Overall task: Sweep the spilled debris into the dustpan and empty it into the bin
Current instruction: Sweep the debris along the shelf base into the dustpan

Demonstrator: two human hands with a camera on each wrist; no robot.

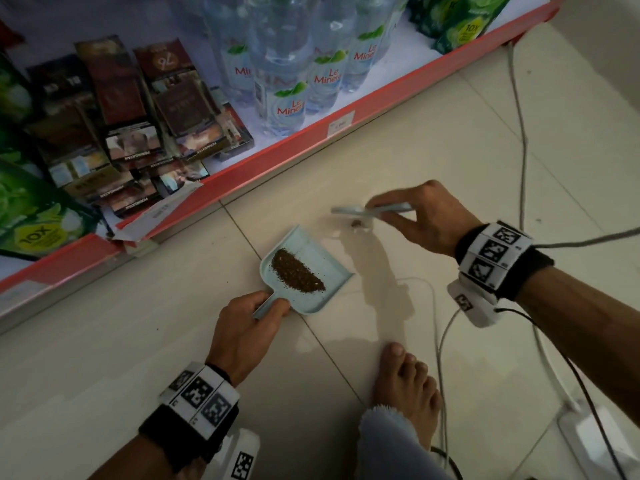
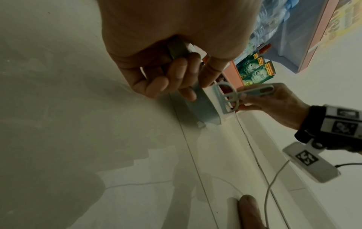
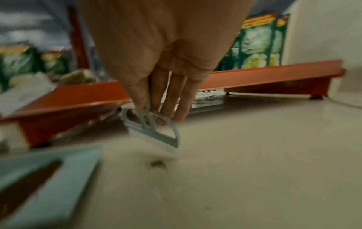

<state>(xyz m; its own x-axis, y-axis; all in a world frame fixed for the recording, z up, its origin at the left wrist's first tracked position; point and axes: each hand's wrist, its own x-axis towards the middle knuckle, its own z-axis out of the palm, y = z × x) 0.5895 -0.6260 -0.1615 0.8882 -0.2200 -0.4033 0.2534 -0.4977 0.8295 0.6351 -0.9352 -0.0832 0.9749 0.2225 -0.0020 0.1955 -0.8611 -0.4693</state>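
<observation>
A pale blue dustpan (image 1: 313, 252) lies on the tiled floor with a band of brown debris (image 1: 298, 275) inside it. My left hand (image 1: 247, 318) grips its handle (image 2: 177, 49) at the near end. Beyond the pan's open edge, my right hand (image 1: 420, 216) pinches the handle of a small pale blue brush (image 1: 349, 211), held just above the floor. A small clump of brown debris (image 1: 356, 224) sits on the tile under the brush, apart from the pan; in the right wrist view this clump (image 3: 157, 163) lies just in front of the bristles (image 3: 154, 140). No bin is in view.
A red-edged low shelf (image 1: 277, 150) with water bottles (image 1: 287, 98), cigarette packs (image 1: 138, 133) and green pouches runs across the back left. White cables (image 1: 519, 116) trail over the floor at right, near a white power block (image 1: 588, 427). A bare foot (image 1: 405, 382) rests near the pan.
</observation>
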